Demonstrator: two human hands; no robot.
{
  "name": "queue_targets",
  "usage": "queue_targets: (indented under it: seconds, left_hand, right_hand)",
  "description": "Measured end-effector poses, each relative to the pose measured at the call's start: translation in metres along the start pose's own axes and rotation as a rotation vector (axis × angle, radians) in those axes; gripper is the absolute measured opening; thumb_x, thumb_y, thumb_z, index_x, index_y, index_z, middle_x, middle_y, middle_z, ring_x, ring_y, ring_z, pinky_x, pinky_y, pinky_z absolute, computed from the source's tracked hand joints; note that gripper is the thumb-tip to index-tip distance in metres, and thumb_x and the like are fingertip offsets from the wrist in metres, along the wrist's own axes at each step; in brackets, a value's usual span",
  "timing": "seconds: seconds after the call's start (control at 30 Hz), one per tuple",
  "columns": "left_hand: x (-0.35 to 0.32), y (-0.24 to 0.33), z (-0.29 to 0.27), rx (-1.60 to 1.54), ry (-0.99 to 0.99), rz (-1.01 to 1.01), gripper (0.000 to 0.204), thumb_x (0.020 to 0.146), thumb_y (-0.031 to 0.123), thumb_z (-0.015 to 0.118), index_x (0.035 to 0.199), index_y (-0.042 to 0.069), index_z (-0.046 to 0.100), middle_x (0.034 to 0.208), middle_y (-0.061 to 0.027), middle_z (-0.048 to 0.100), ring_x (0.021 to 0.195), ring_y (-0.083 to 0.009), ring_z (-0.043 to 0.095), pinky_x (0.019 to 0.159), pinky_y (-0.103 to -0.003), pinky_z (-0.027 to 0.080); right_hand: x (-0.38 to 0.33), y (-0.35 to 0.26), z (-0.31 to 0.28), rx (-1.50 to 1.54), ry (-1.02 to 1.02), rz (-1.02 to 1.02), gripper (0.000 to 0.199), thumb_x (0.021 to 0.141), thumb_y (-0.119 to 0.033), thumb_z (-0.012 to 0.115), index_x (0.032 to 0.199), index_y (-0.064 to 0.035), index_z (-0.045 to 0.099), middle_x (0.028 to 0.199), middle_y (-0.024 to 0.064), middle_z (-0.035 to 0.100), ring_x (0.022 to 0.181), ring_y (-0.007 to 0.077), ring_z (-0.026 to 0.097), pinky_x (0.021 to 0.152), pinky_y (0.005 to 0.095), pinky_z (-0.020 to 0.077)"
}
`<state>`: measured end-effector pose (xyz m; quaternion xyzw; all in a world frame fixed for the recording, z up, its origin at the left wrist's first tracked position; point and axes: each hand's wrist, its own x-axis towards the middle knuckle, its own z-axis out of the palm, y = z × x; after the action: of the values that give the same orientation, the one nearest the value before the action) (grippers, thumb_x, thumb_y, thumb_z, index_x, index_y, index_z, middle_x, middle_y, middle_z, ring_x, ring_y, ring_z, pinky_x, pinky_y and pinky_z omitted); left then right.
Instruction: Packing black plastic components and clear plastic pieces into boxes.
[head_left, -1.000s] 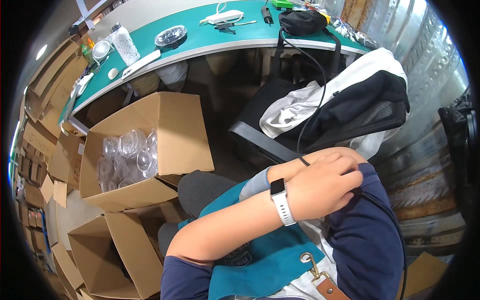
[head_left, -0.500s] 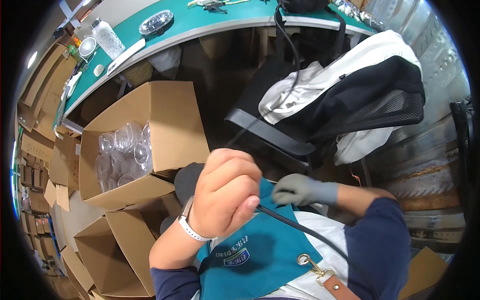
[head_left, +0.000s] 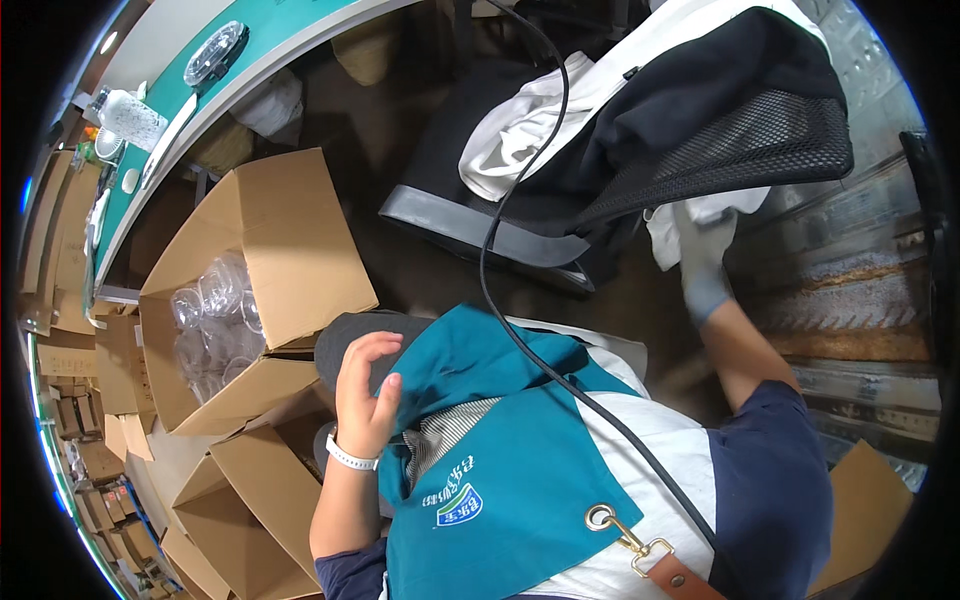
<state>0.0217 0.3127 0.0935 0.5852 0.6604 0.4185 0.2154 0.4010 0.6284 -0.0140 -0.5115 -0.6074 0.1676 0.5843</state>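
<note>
Beside the open cardboard box point(head_left: 255, 290) of clear plastic cups point(head_left: 215, 305), left hand point(head_left: 365, 385) rests on teal apron point(head_left: 500, 450), fingers loosely curled, holding nothing. Gloved right hand point(head_left: 703, 265) reaches to black chair point(head_left: 640, 140) beyond the box; its fingers hidden, cannot tell. Cups untouched; black cable point(head_left: 520, 330) crosses apron.

A teal apron point(head_left: 500, 440) lay over the person's chest with the bare left hand point(head_left: 366, 395) loosely open on its upper edge, while the grey-gloved right hand point(head_left: 703, 262) touched the dark mesh-backed office chair point(head_left: 700, 130).
</note>
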Motion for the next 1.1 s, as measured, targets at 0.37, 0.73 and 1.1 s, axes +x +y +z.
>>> queue_targets:
  seconds: [0.37,0.73,1.1]
  left_hand:
    - [-0.005,0.002,-0.010,0.065,-0.149,-0.034,0.018,0.083,0.008,0.060,0.099,0.001,0.062,0.102,-0.0154,0.065,0.099,-0.0332,0.062,0.090,-0.041,0.048]
    - [0.072,0.024,0.250,-0.636,-0.765,-0.200,0.084,0.094,0.052,0.059,0.151,-0.001,0.026,0.153,-0.0237,0.037,0.141,-0.0381,0.037,0.114,-0.041,0.033]
    - [0.125,0.077,0.233,-1.586,-0.884,-0.757,0.054,0.088,0.021,0.065,0.135,-0.002,0.051,0.132,-0.0187,0.060,0.117,-0.0308,0.062,0.105,-0.047,0.047]
  right_hand:
    - [0.144,0.123,-0.222,0.000,-0.560,0.010,0.059,0.097,-0.035,0.057,0.146,-0.0070,0.041,0.143,0.0076,0.049,0.130,0.0237,0.047,0.112,0.0388,0.0361]
    - [0.006,0.023,-0.228,0.702,-0.557,0.639,0.063,0.092,-0.029,0.064,0.145,-0.0047,0.041,0.141,0.0121,0.049,0.128,0.0223,0.048,0.111,0.0339,0.0351]
    - [0.015,0.062,-0.236,0.548,-0.565,0.298,0.053,0.093,-0.023,0.063,0.139,-0.0035,0.047,0.134,0.0122,0.055,0.120,0.0233,0.054,0.106,0.0351,0.0407]
